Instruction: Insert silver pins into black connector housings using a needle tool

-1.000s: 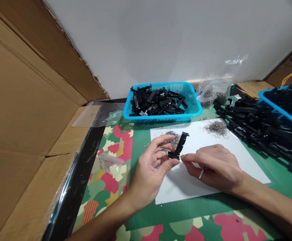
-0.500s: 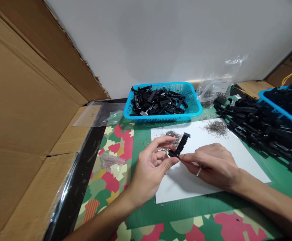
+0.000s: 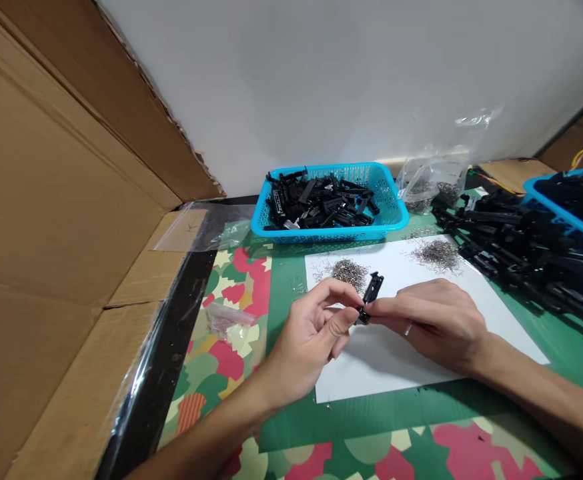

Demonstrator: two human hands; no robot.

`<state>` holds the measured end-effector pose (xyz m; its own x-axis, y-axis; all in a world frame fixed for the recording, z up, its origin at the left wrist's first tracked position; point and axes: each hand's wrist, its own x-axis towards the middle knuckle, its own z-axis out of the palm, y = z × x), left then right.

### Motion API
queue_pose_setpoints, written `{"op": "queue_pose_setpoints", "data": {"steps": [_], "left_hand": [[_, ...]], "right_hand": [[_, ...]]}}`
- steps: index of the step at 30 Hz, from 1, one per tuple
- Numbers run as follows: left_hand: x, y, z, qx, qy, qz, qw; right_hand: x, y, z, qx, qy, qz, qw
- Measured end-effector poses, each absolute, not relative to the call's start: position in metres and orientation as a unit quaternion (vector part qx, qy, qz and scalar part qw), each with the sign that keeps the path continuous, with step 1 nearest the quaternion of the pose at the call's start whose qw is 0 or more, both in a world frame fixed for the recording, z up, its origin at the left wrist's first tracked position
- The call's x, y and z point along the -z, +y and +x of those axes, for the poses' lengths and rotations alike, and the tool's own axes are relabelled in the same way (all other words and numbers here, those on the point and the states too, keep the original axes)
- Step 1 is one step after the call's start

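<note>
My left hand (image 3: 316,333) pinches a narrow black plastic part (image 3: 373,288) between thumb and fingers, above a white sheet (image 3: 381,367). The part stands tilted, its long end pointing up and away, while fingertips cover some of its lower end. Against that lower end press the closed thumb and forefinger of my right hand (image 3: 436,323); whatever they pinch is too small or hidden to make out. A small silvery piece (image 3: 408,328) shows at the right hand's fingers, either a ring or a thin metal item. Just beyond the hands lies a pile of tiny metal pieces (image 3: 349,272).
A blue basket (image 3: 329,235) of black parts stands at the back. Another small metal pile (image 3: 436,255) lies on the sheet's far right. Loose black parts (image 3: 521,260) and a second blue basket (image 3: 566,212) are at right. Cardboard (image 3: 46,233) walls the left side.
The black part has turned in my left hand and now shows another face. Both hands sit slightly farther right in view, and the left fingers have curled closer round the part's lower end.
</note>
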<state>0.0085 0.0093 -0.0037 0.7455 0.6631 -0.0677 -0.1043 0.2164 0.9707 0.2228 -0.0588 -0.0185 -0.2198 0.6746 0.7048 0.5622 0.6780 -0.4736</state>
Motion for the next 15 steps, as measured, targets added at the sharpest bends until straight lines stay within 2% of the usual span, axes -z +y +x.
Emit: {"op": "queue_pose_setpoints", "data": {"steps": [5,10,15], "left_hand": [[0.0052,0.0065,0.0068,-0.259,0.273,0.614,0.694],[0.0081,0.0031,0.0048,-0.299,0.331,0.729,0.519],[0.0085,0.0031,0.0040,-0.335,0.307,0.807,0.377]], "right_hand": [[0.0169,-0.0589,0.2231,-0.065,-0.770,-0.412,0.482],[0.0220,-0.0593,0.2273,-0.019,-0.785,-0.419,0.456],[0.0194,-0.0586,0.2320,-0.082,-0.796,-0.421,0.428]]}}
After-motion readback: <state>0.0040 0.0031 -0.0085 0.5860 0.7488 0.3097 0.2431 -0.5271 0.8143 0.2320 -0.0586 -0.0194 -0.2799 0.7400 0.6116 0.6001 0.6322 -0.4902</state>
